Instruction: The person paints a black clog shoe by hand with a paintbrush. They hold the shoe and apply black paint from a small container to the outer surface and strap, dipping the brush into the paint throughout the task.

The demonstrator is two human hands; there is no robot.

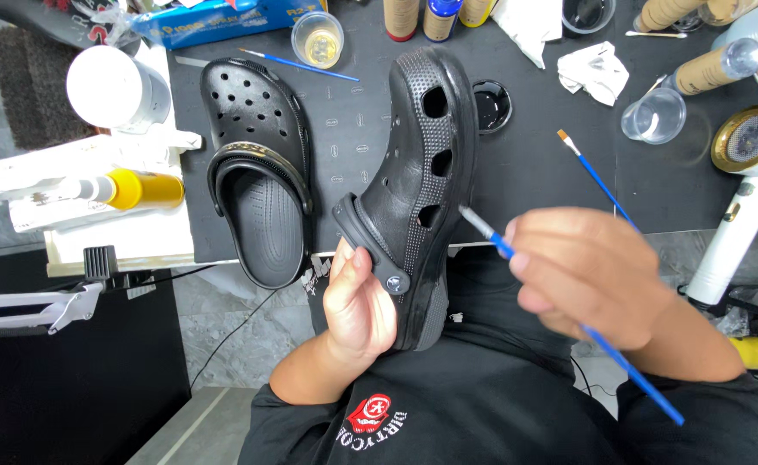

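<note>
Clog [417, 185]: black, perforated-type foam shoe, held on its side above the front edge of the mat [534, 172]. Its toe is pointed away from the person. Three large oval vents are shown along the upturned side, with a band of fine dotted texture running beside them. The heel strap is swung back and fixed by a round rivet near the heel. A glossy sheen is seen on the upper.

Left hand [357, 301]: closed around the heel end of the clog, thumb laid along the strap, fingers wrapped beneath; the clog is gripped firmly.

Right hand [581, 275]: closed in a pinch on a brush [585, 331], fingers curled tight. The brush has a blue handle and a silver ferrule; its tip is set against the clog's side, just beside the lowest vent.

Second clog [258, 168]: black, laid sole-down on the mat to the left of the held one, toe away, strap forward across the opening.

Dish [492, 105]: small, round, filled with black liquid, placed on the mat just right of the held clog's toe.

Spare brush [598, 181]: blue-handled, laid loose on the mat, right of the dish.

Cup [654, 114]: clear plastic, stood near the spare brush.

Dryer [745, 181]: white with a gold-rimmed nozzle, at the right edge.
</note>
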